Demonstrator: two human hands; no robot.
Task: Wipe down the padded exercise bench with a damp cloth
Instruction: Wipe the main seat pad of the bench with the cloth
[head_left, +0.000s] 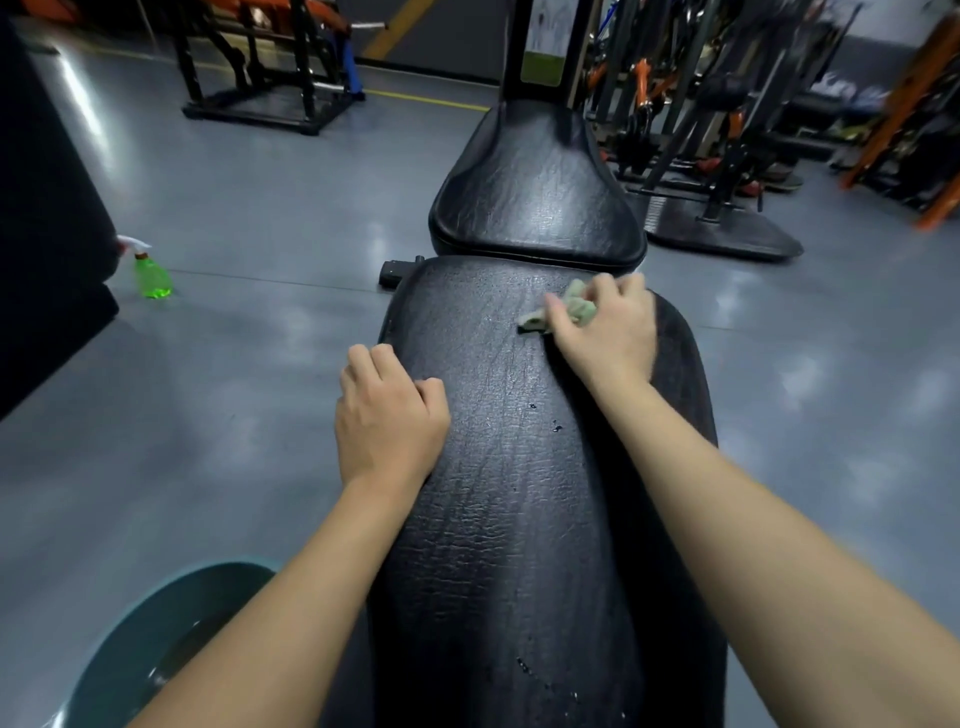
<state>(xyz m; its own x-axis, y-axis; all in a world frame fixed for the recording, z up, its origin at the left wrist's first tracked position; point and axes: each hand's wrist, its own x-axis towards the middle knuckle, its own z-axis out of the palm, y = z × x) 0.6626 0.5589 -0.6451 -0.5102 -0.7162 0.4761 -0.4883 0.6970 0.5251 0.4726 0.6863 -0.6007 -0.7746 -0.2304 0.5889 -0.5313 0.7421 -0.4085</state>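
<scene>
- The near stretch of the bench's long pad (519, 519) shows droplets and a wet sheen, so it is probably already wiped.
- The left hand (387, 415) braces, fingers curled over the pad's left edge.
- The right hand (605, 327), arm outstretched, clutches the bunched cloth (574, 306) against the pad's far right end.
- The seat pad (535, 197) beyond likely remains.

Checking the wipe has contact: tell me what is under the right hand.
Under the right hand, a crumpled pale green cloth lies on the black bench pad, poking out past the thumb and fingers. The palm covers the rest of the cloth and the pad beneath.
</scene>
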